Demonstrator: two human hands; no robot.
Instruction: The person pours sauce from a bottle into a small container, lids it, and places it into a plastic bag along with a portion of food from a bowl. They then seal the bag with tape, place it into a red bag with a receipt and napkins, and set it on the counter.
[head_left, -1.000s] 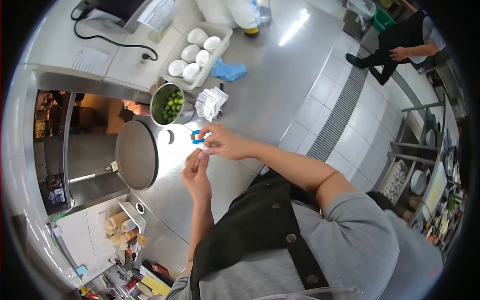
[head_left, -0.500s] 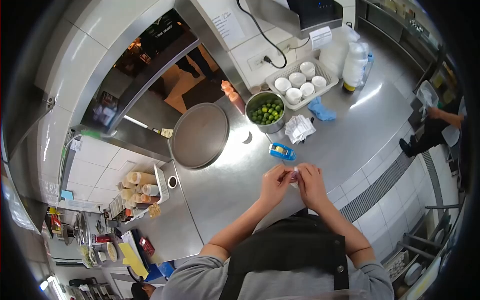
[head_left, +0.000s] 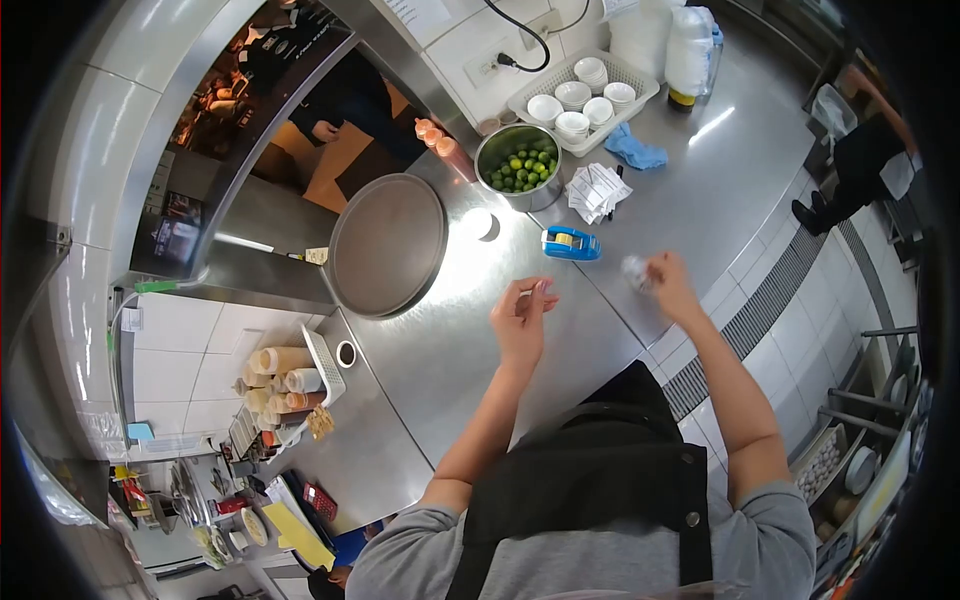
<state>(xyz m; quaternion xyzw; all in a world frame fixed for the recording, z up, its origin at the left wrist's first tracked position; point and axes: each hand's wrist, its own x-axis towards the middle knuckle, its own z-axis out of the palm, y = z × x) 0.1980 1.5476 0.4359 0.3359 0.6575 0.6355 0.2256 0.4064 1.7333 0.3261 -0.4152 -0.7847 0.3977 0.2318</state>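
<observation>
My right hand (head_left: pixel 672 285) is closed in a pinch on a small, whitish piece of crumpled clear plastic (head_left: pixel 635 271), blurred by motion, over the right part of the steel counter. My left hand (head_left: pixel 523 312) hovers above the counter with loosely bent fingers, nothing visible between them. Just beyond the hands lies a blue tape dispenser (head_left: pixel 572 244) with a yellowish roll. Behind it rests a stack of white printed paper slips (head_left: pixel 597 192).
A steel pot of green limes (head_left: pixel 518 168) stands near the wall beside sauce bottles (head_left: pixel 454 158). A basket of white cups (head_left: pixel 584 100), a blue cloth (head_left: pixel 634 149) and a round brown tray (head_left: pixel 388 245) sit on the counter. Another person (head_left: pixel 866 160) stands at right.
My hands were together around a small item; now they are apart. The right hand has moved right and forward with the plastic, the left slightly left and forward. A person appears beyond the hatch.
</observation>
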